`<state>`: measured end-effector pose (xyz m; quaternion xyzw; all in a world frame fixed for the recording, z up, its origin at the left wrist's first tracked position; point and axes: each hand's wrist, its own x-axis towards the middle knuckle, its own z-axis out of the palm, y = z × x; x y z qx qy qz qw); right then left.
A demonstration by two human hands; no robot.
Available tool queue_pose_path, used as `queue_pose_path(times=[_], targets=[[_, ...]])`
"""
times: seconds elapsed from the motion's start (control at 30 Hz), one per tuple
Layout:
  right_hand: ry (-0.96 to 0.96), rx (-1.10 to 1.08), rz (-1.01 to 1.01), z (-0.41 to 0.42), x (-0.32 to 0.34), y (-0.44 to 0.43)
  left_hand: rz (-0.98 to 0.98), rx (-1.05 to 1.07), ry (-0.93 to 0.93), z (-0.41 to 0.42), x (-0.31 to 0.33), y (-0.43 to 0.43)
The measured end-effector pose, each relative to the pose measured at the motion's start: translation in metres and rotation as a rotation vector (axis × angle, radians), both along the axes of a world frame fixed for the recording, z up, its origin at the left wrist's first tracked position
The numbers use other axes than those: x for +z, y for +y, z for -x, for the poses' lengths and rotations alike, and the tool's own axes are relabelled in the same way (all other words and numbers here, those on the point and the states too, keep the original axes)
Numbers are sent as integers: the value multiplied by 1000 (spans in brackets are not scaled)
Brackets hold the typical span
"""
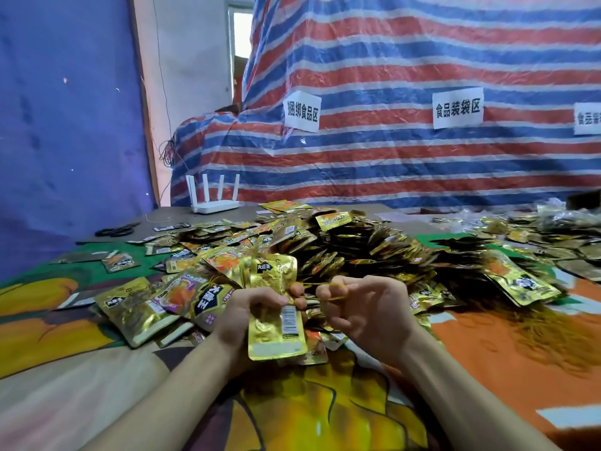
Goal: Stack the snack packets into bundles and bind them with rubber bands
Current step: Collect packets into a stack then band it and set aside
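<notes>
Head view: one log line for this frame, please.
step: banding | left hand: grips packet bundle | right hand: holds rubber band stretched | loose packets: heaped behind

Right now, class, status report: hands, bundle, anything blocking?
Left hand grips packet bundle. Right hand stretches rubber band. Loose packets heaped behind, not blocking.

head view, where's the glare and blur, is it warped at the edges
Head view: glare flares off the gold foil of the bundle, which is sharp at centre along with the rubber band; head view: the loose packets smear toward the right edge; head view: wide-angle bowing curves the striped tarp, and the doorway is blown out.
</notes>
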<state>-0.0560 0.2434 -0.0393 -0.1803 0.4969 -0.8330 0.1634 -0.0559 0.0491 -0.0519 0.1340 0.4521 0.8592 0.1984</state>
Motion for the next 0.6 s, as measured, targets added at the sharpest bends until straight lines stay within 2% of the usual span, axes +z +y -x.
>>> queue_pose_path(times=[0.07,0.2,0.27,0.37,0.53,0.6], targets=[[8,-26,70,0,1,1,11,-27,-2,-1,-1,1],[-80,-121,378,1,1,3,23,-78,-3,-3,-1,4],[-93,-101,429,2,1,5,27,-69,-12,-2,-1,4],[-74,-103,320,4,1,-2,76,-1,-27,-1,-1,4],[70,-165,-19,2,-4,-12,222,146,13,-4,-1,9],[124,-200,-66,0,-6,-12,226,226,27,-5,0,10]])
